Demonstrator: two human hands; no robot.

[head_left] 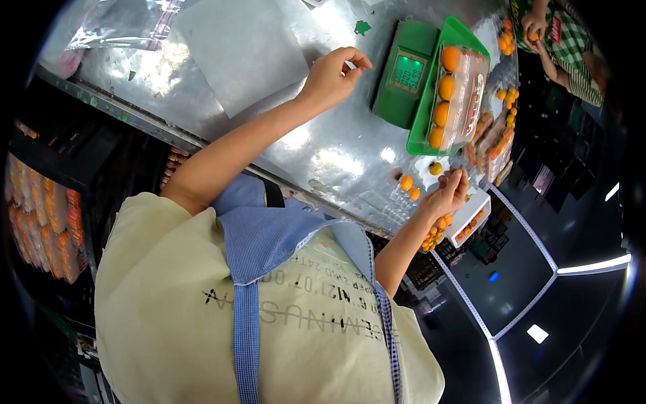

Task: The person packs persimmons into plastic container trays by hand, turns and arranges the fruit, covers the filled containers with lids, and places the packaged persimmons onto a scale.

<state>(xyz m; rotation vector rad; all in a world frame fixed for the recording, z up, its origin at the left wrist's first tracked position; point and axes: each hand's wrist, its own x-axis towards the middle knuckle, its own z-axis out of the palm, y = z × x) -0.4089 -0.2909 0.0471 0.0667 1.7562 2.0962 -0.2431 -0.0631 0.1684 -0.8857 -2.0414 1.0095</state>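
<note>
Presently, a blue apron (259, 246) over a yellow shirt (175, 310) lies nearest the view, on the wearer's side of the green scale (391, 108). Right hand (452, 193): on the scale's near side, to its right, fingers bent together, beside a greenish fruit (435, 168) and two loose oranges (406, 182). Left hand (333, 77): just left of the scale, fingers curled toward the thumb, apart from the scale's body. Whether either hand grips anything small cannot be told at this angle. At the scale's right side, a green tray (464, 32) carries a clear pack of oranges (464, 101). A pale sheet (242, 50) lies on the metal table (323, 161), left of the scale. Further packs (496, 148) lie right of the scale. Beyond these, well apart from the scale, a co-worker (572, 47) in a green checked garment holds an orange fruit (535, 36).
</note>
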